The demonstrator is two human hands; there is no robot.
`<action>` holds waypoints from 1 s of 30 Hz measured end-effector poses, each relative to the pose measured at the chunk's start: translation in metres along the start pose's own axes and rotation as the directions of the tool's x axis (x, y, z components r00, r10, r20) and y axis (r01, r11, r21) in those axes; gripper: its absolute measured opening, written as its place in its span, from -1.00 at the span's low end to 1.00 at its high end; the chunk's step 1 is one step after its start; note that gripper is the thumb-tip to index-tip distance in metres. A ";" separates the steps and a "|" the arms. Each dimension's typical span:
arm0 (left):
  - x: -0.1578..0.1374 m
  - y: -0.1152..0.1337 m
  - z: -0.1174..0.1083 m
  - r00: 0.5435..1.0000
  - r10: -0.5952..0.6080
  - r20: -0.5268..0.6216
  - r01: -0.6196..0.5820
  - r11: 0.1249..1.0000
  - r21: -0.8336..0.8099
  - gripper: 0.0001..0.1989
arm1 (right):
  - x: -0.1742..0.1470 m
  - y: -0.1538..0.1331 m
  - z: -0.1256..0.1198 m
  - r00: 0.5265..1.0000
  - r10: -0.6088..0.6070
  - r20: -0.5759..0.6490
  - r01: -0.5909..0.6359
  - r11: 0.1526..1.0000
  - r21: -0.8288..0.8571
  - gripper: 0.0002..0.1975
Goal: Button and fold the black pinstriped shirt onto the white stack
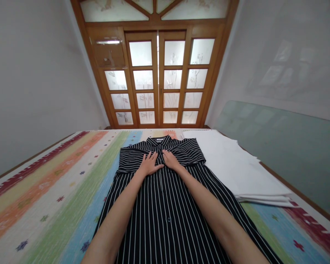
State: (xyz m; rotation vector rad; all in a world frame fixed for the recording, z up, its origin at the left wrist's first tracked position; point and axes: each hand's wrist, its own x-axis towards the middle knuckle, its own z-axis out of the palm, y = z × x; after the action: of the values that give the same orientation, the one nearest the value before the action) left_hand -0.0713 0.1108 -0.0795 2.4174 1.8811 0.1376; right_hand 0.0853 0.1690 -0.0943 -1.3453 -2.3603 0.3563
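A black shirt with white stripes point(165, 198) lies front up on the bed, its collar point(158, 140) at the far end. Both sleeves are folded inward across the chest, and their ends meet near the middle. My left hand point(150, 165) rests flat on the folded left sleeve point(129, 160), fingers spread and thumb pointing right. Beside it, my right hand point(170, 160) lies on the inner end of the right sleeve point(191, 152), fingers close together and slightly bent. Its thumb is mostly hidden. One button point(169, 220) shows on the placket between my forearms.
A striped, patterned bedspread point(52, 190) covers the surface under the shirt. White folded cloth point(231, 165) lies to the right, partly touching the shirt's side. A pale green panel point(280, 143) stands along the right wall. Wooden doors with glass panes point(158, 80) are beyond the far edge.
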 end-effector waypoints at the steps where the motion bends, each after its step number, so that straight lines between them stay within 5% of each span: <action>1: 0.000 0.000 0.000 1.000 0.009 0.000 -0.009 1.000 -0.001 -0.15 | 0.001 -0.001 -0.001 1.000 0.017 -0.017 -0.017 0.999 0.044 -0.49; 6: -0.001 -0.002 0.001 0.999 0.039 -0.013 -0.039 0.999 -0.009 -0.17 | 0.002 -0.010 -0.005 0.995 0.067 -0.076 -0.047 0.970 0.240 -0.49; 12: -0.001 -0.002 0.003 0.993 0.103 -0.052 -0.105 0.994 -0.028 -0.36 | 0.000 -0.017 0.004 0.995 0.032 -0.097 0.000 0.950 0.313 -0.49; 19: -0.002 0.000 0.003 0.979 0.197 -0.053 -0.196 0.980 0.027 -0.44 | -0.003 -0.021 0.012 0.955 0.141 -0.262 -0.051 0.945 0.323 -0.38; 26: 0.005 -0.003 0.008 0.961 0.251 -0.118 -0.259 0.965 -0.052 -0.35 | -0.008 -0.027 0.004 0.968 0.186 -0.166 -0.119 0.930 0.348 -0.40; 30: 0.008 -0.004 0.011 0.970 0.121 -0.211 -0.154 0.977 -0.146 -0.39 | -0.011 -0.029 0.004 0.993 0.075 -0.086 -0.052 0.967 0.250 -0.40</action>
State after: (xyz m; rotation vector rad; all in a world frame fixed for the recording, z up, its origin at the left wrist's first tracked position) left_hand -0.0718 0.1194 -0.0907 2.5014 1.6944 0.5419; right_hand 0.0664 0.1444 -0.0879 -1.2912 -2.1181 0.5733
